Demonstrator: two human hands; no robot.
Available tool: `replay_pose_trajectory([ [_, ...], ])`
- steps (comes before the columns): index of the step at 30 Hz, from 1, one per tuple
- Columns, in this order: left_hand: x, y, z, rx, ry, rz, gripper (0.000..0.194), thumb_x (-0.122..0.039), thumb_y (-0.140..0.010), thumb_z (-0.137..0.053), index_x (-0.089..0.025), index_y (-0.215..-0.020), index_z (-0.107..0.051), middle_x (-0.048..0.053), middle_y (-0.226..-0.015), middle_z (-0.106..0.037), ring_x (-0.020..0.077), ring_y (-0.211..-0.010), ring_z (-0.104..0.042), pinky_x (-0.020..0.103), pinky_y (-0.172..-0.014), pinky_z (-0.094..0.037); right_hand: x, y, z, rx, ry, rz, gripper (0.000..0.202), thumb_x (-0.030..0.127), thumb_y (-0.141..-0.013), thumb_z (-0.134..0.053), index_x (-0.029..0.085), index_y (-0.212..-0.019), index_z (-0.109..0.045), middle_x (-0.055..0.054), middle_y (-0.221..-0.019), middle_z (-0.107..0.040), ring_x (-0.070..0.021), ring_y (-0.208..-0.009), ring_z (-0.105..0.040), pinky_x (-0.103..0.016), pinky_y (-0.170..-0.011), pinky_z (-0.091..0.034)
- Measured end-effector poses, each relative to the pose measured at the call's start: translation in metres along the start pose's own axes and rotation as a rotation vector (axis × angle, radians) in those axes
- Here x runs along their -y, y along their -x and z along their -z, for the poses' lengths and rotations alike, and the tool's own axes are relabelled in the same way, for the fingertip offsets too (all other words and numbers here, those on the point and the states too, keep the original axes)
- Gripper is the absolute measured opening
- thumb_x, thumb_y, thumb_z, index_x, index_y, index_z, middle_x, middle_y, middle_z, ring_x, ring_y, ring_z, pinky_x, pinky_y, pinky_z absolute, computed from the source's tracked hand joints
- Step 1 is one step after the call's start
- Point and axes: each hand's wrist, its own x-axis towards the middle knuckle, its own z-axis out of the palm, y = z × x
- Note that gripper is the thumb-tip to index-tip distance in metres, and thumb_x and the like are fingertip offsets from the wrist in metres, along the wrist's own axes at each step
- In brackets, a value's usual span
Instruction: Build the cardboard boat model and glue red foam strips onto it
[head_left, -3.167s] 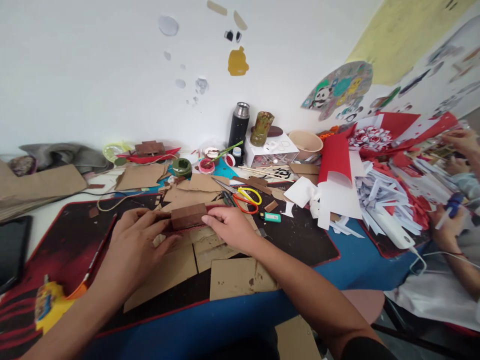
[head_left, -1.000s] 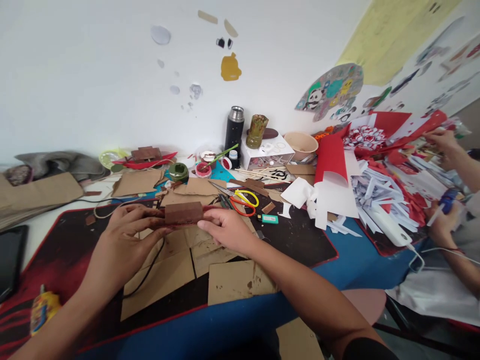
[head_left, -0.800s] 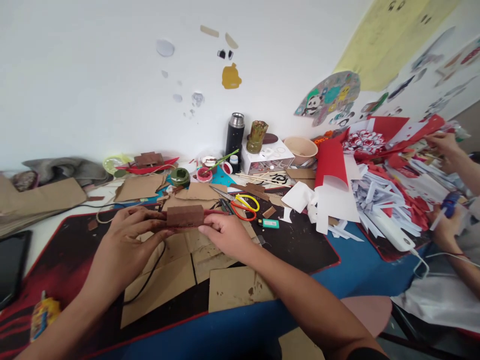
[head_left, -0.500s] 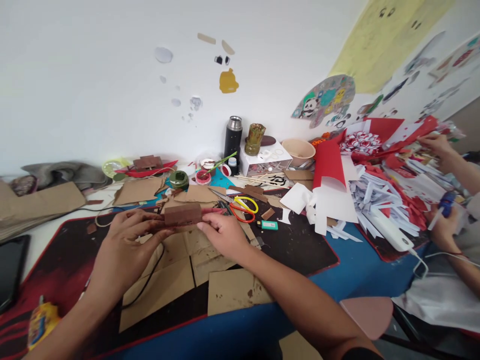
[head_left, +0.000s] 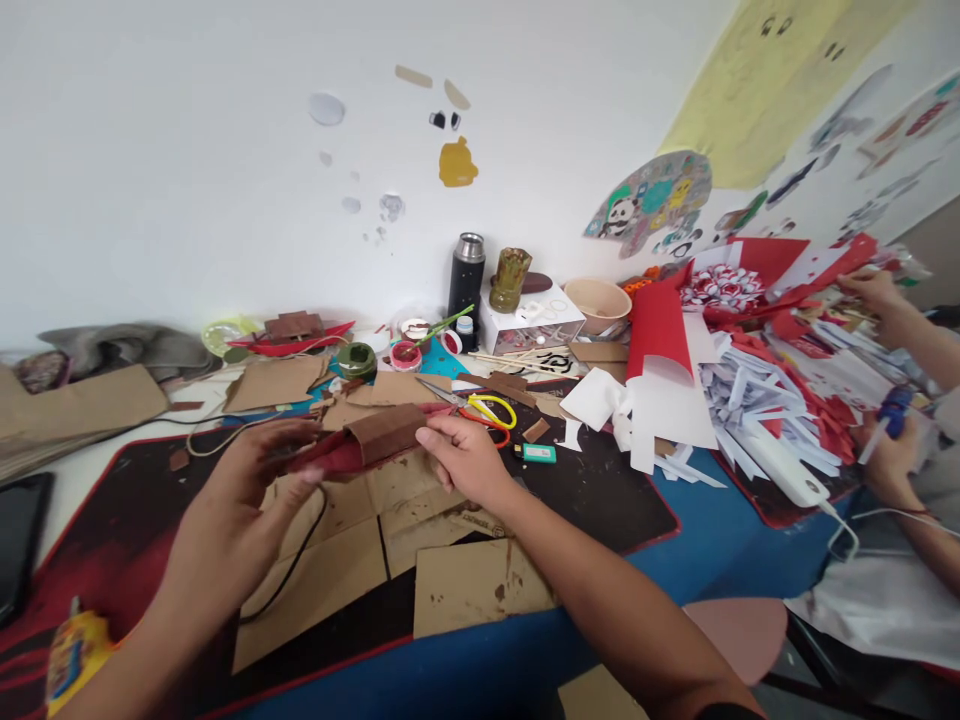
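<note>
A small model with a brown box-like top (head_left: 386, 435) and a red base is held between my two hands above cardboard sheets (head_left: 322, 580). My left hand (head_left: 240, 510) pinches its left end between thumb and fingers. At the right end, my right hand (head_left: 469, 460) grips it with thumb and fingertips. The model is tilted, so its open left end shows. Just behind my right hand lie scissors with yellow and orange handles (head_left: 491, 408), and a green lighter (head_left: 536, 453) is to their right.
Paint jars (head_left: 358, 360), a black flask (head_left: 466, 275) and a white box (head_left: 529, 325) stand along the wall. At left are a phone (head_left: 22, 540) and a yellow tube (head_left: 79, 655). Another person's hands (head_left: 892, 450) work at right among paper strips (head_left: 765, 400).
The model has turned and shifted slightly right, with its left end now tipped into view. My left hand's fingers have lifted and my right hand has moved slightly right.
</note>
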Motion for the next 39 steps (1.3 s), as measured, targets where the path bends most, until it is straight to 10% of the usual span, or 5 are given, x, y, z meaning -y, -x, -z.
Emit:
replay_pose_trajectory([
  [6,0.012,-0.011,0.016,0.321,0.56,0.559,0.067,-0.079,-0.083,-0.078,-0.034,-0.132,-0.082,0.012,-0.155,-0.074,0.0408,-0.131,-0.076,0.052,-0.092,-0.073,0.007,0.004,0.001,0.1,0.107,0.057,0.032,0.051,-0.104,-0.067,0.022,-0.091,-0.066,0.009,-0.054,-0.052,-0.0114,-0.047,-0.051,-0.024,-0.054,-0.041],
  [12,0.012,-0.015,0.006,0.6,0.72,0.715,0.061,-0.076,-0.082,-0.077,-0.036,-0.127,-0.087,0.014,-0.128,-0.086,0.041,-0.128,-0.079,0.056,-0.098,-0.07,0.019,0.011,0.0,0.239,0.184,0.148,0.032,0.039,-0.106,-0.065,0.022,-0.079,-0.06,0.004,-0.064,-0.064,-0.013,-0.061,-0.061,-0.026,-0.07,-0.049],
  [24,0.004,-0.004,-0.019,0.242,0.85,0.844,0.088,-0.061,-0.059,-0.102,-0.038,-0.14,-0.075,0.009,-0.152,-0.077,0.0358,-0.13,-0.078,0.041,-0.096,-0.069,0.001,-0.001,-0.003,0.016,-0.046,0.098,0.049,0.048,-0.103,-0.07,0.018,-0.142,-0.069,0.004,-0.073,-0.066,-0.0137,-0.055,-0.06,-0.027,-0.057,-0.05],
  [32,-0.001,-0.008,-0.022,0.325,0.958,0.811,0.073,-0.046,-0.075,-0.102,-0.029,-0.14,-0.075,0.012,-0.13,-0.087,0.0276,-0.092,-0.086,0.033,-0.075,-0.07,0.006,0.005,-0.003,0.122,0.113,0.143,0.086,0.051,-0.088,-0.093,0.028,-0.163,-0.059,0.006,-0.084,-0.058,-0.0119,-0.067,-0.054,-0.025,-0.064,-0.044],
  [39,-0.008,-0.002,-0.025,0.295,0.833,0.836,0.089,-0.048,-0.072,-0.102,-0.034,-0.154,-0.068,0.012,-0.145,-0.081,0.034,-0.116,-0.084,0.033,-0.078,-0.07,0.018,0.007,-0.007,0.203,0.434,0.192,0.103,0.052,-0.09,-0.092,0.031,-0.177,-0.04,0.001,-0.09,-0.071,-0.0217,-0.081,-0.067,-0.033,-0.075,-0.051],
])
